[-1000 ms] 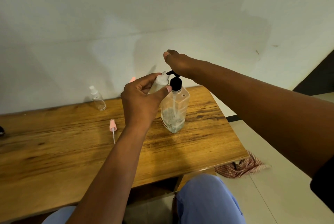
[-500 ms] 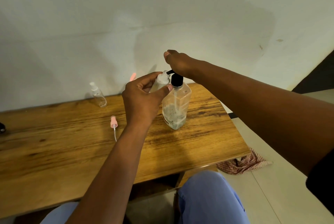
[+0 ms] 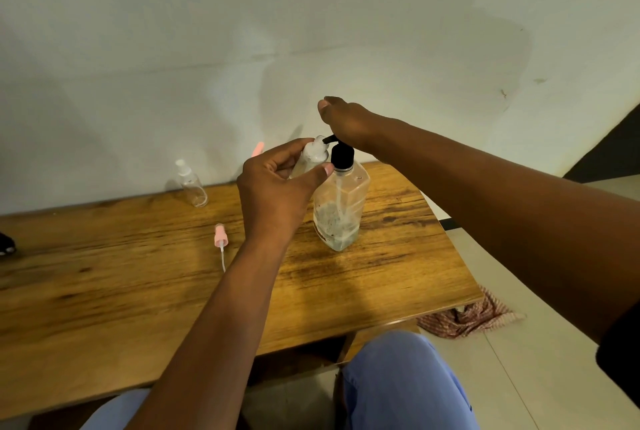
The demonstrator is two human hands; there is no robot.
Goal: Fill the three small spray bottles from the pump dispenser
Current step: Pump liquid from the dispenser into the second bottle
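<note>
A: What filled most of the view?

B: A wooden table [image 3: 138,273] set against a pale wall [image 3: 207,31], with a striped cloth [image 3: 467,317] on the floor past its right corner.

A: And on the table?

B: The pump dispenser [image 3: 341,207] stood upright toward the right end, clear, with a little liquid at the bottom and a black pump on top. The person's right hand [image 3: 346,121] lay over the pump head; whether its fingers were curled or straight could not be told from this angle.

A: The left one?

B: The left hand [image 3: 277,194] gripped a small spray bottle [image 3: 311,157] between thumb and curled fingers, its open mouth held right at the black nozzle.

A: Anything smaller?

B: A second spray bottle [image 3: 192,183] stood capped near the wall, well apart to the left. A pink spray cap [image 3: 221,239] with its white tube lay flat on the wood between that bottle and the left forearm. Something pink [image 3: 258,149] peeked out behind the left hand, too hidden to identify.
</note>
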